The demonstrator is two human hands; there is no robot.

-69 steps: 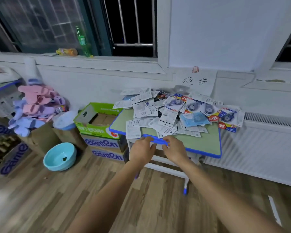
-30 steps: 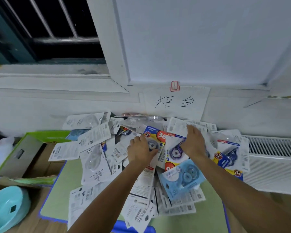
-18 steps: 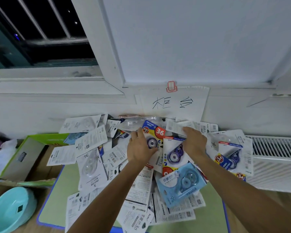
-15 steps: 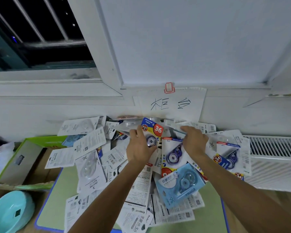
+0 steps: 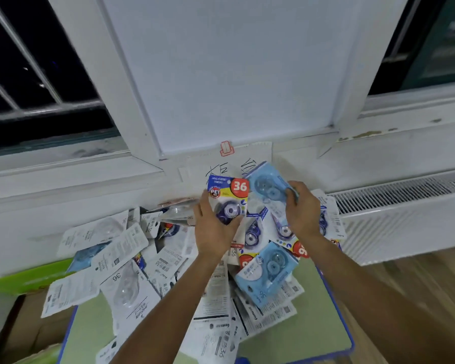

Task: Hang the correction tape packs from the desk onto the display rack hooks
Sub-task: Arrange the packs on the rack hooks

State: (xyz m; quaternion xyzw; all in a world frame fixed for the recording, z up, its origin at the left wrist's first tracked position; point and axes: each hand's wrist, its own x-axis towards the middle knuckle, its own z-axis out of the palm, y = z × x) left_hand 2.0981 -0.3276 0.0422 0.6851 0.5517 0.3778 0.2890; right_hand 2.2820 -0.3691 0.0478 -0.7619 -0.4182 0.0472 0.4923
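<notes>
Gripping a yellow-and-blue pack (image 5: 227, 198) marked 36, my left hand (image 5: 213, 232) held it upright just left of the frame's centre, thumb and fingers curled round its lower blister. My right hand (image 5: 304, 208), just right of centre, pinched a pale blue pack (image 5: 267, 183) tilted up toward the wall, its edge close beside the first pack. Both packs were lifted clear of the heap of correction tape packs (image 5: 168, 261) that spread across the middle and lower left of the frame, many lying face down. Another pale blue pack (image 5: 267, 271) lay on the heap below my right wrist. Under them showed the green desk (image 5: 323, 324) with its blue rim. A handwritten paper sign (image 5: 258, 156) hung clipped to the sill at upper centre, and a white radiator (image 5: 405, 214) ran along the right.
</notes>
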